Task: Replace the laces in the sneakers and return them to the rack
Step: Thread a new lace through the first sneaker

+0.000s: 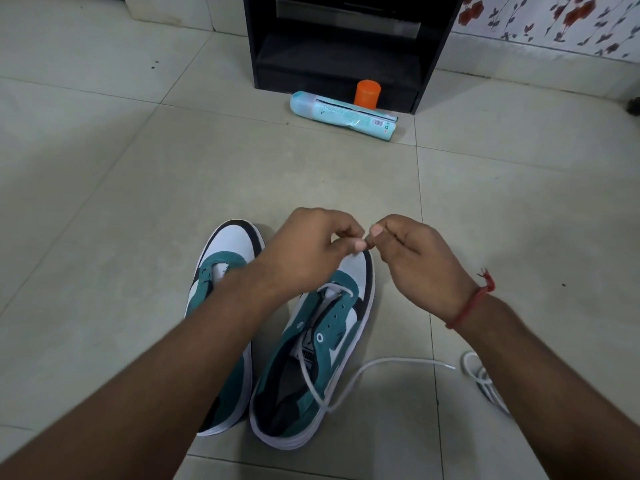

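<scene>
Right sneaker (311,358) lies toe-forward beside its mate, white lace (346,386) through the front eyelets; left hand (304,254) and right hand (415,268) meet above its toe, fingers curled, apparently pinching one lace end, eyelets just behind them.

Two teal, white and black sneakers side by side on the floor at lower centre, toes pointing up-frame. Left sneaker (221,271) largely hidden behind a forearm. Right sneaker (322,344) threaded only at the lowest eyelets with a white lace (377,367), loose end trailing right. Another white lace (479,375) bunched at lower right. Black rack (346,39) at top centre.
</scene>
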